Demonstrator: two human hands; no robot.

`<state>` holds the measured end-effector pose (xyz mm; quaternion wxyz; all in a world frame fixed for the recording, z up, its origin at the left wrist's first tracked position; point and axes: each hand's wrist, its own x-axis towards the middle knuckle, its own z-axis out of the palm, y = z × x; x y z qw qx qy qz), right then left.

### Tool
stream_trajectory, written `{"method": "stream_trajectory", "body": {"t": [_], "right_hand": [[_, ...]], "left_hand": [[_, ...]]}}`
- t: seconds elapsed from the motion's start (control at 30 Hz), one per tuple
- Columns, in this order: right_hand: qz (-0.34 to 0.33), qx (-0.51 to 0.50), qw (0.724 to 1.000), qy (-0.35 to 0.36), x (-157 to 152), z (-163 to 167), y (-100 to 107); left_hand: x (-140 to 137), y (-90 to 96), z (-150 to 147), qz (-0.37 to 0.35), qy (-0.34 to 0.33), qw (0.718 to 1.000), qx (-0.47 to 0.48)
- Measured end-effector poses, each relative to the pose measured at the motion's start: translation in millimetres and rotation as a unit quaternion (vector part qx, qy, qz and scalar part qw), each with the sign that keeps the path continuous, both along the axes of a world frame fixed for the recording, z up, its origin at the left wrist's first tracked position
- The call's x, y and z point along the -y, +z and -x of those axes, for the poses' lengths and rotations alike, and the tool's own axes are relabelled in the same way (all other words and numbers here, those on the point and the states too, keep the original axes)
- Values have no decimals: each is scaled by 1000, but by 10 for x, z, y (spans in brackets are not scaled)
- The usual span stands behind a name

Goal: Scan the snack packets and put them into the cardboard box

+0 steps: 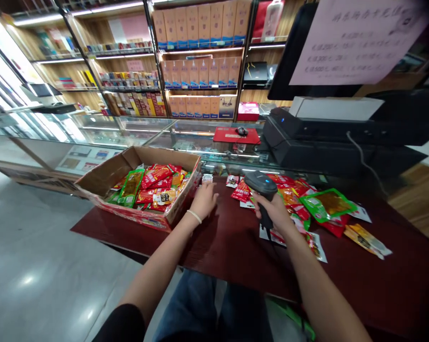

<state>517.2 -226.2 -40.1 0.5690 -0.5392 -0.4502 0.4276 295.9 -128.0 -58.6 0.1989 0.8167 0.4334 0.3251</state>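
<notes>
My right hand (274, 209) is wrapped round the handle of a black barcode scanner (261, 184), whose head has a small blue light. My left hand (206, 199), with a pale band at the wrist, pinches the near edge of a small whitish snack packet (207, 178) just right of a cardboard box (180, 216). Inside that box lie several red, green and orange snack packets (157, 175). Beneath and beyond the scanner spreads a loose pile of similar packets (292, 190). A green-edged packet (328, 204) rests on its right side, with a yellowish packet (367, 240) nearer me.
The dark red counter (221, 251) holds both box and pile. Behind it stands a glass display case (128, 130) with a mouse (241, 131) on a red mat (221, 135). A monitor with a pink paper sign (353, 42) rises at right. Stocked shelves (200, 52) line the wall.
</notes>
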Motion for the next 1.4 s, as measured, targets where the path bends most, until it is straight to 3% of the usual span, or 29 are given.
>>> {"method": "stream_trajectory", "body": {"t": [0.07,0.17,0.27,0.4,0.63,0.73,0.9,1.03,1.13,1.23,1.4], "right_hand": [[-1,5,1000,4,1,-34,-27],[4,6,1000,4,-8,-76,-72],[11,0,1000,-5,-17,-87,-98],[20,10,1000,-13,-12,-68,-79],[26,11,1000,-12,-14,-51,-79],[35,11,999,-11,-34,-54,-123],[56,17,998,-15,-54,-63,-180],[43,26,999,-11,-42,-72,-205],[42,24,999,-6,-32,-70,-213],[54,38,998,-3,-26,-57,-207],[56,63,996,1,-30,-28,-182]], "left_hand": [[-128,-255,-66,-4,39,997,-60],[-184,-491,-82,-24,67,991,-113],[-153,-592,-64,-39,14,995,-96],[-147,-634,-68,-7,-89,996,-15],[-152,-586,-21,-11,36,995,-91],[-129,-540,7,28,44,993,-104],[-113,-497,-38,117,26,992,35],[-119,-492,-105,199,38,955,217],[-137,-499,-128,294,16,882,368],[-164,-512,-119,359,24,825,436],[-196,-539,-105,335,24,827,451]]}}
